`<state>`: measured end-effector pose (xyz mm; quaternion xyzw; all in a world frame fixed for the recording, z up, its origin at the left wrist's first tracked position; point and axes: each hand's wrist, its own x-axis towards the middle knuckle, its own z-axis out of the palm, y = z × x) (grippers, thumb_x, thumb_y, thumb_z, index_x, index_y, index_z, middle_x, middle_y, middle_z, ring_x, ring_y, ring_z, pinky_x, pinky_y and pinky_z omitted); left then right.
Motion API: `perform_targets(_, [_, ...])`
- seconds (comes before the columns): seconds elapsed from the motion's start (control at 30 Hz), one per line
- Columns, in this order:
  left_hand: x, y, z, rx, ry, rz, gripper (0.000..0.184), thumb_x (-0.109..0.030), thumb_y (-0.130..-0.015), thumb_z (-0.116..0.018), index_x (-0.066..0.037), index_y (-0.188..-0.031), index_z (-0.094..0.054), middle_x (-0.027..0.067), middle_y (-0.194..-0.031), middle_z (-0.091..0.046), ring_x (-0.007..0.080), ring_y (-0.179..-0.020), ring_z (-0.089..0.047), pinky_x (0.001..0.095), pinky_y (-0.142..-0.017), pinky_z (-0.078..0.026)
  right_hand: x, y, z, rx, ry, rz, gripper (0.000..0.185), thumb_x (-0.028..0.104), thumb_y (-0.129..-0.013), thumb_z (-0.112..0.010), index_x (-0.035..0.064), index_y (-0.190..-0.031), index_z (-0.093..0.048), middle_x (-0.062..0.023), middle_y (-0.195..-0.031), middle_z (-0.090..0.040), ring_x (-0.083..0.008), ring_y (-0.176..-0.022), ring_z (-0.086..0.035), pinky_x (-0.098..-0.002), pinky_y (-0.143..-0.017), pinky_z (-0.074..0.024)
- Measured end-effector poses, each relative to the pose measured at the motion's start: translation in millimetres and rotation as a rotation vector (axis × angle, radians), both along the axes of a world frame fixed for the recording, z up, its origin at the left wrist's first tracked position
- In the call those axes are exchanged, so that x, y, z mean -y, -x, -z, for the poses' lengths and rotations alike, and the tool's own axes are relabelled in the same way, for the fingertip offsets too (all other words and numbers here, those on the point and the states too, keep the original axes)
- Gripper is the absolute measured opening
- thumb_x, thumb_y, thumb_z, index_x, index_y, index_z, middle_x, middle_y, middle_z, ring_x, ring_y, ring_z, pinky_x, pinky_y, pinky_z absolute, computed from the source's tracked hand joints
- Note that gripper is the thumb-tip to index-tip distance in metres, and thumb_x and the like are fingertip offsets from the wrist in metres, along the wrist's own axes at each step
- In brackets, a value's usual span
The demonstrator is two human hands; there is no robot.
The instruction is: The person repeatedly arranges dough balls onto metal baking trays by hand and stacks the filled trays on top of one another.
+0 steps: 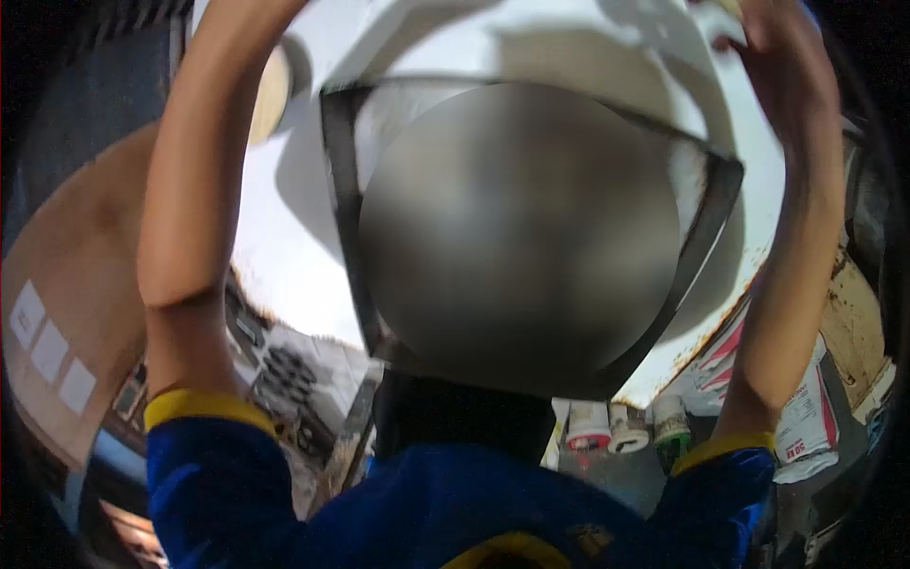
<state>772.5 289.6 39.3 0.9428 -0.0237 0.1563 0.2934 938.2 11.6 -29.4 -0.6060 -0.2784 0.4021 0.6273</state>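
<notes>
My right hand (782, 57) reaches over the far right part of a white surface (294, 275) with rusty edges. Its thumb stands apart, but the top of the picture cuts off the other fingers, so I cannot tell its grip. Only my left forearm shows; that hand lies beyond the top edge. Between my arms is a dark four-sided frame (343, 171), tilted over the white surface. A large blurred round patch covers most of its inside, so what lies there is hidden.
A brown rounded panel (85, 256) with white labels stands at the left. A pale round piece (271, 95) is by my left forearm. Below right are white containers (627, 429) and a printed bag (808, 427). A dark block-like shape (464, 417) lies before my torso.
</notes>
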Motion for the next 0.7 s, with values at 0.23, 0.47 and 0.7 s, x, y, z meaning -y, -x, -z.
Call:
perform_targets(0.23, [121.6,325.7,11.3,-0.639,0.434,-0.182,0.049,-0.003,-0.080,-0.074,-0.009,-0.129,-0.069,0.0201,-0.135,-0.059,0.0383,-0.123,-0.066,0.0448,-0.104,-0.055,150.6,278.3,-36.5,-0.680,0.342,-0.268,0.060,0.007,-0.083,-0.070,-0.0003,-0.142,-0.061,-0.0148,-0.144,-0.064,-0.0239,-0.125,-0.066,-0.0341,-0.093,-0.0601])
perform_targets(0.47, [210.4,449.9,77.2,-0.672,0.330,-0.264,0.049,0.006,-0.083,-0.068,-0.003,-0.131,-0.065,0.0217,-0.136,-0.053,0.0418,-0.127,-0.058,0.0457,-0.104,-0.053,173.4,421.4,21.4,0.359,0.449,-0.317,0.051,0.007,-0.088,-0.078,0.0102,-0.138,-0.067,-0.0150,-0.142,-0.061,-0.0349,-0.118,-0.066,-0.0423,-0.097,-0.0606])
perform_targets(0.7, [222.9,456.7,84.2,-0.657,0.107,-0.136,0.070,-0.011,-0.090,-0.071,-0.011,-0.156,-0.050,0.0222,-0.158,-0.043,0.0421,-0.147,-0.042,0.0540,-0.123,-0.036,151.0,427.9,21.4,1.002,0.484,-0.707,0.075,0.023,-0.085,-0.081,0.0064,-0.153,-0.054,-0.0125,-0.160,-0.048,-0.0318,-0.139,-0.051,-0.0465,-0.117,-0.0463])
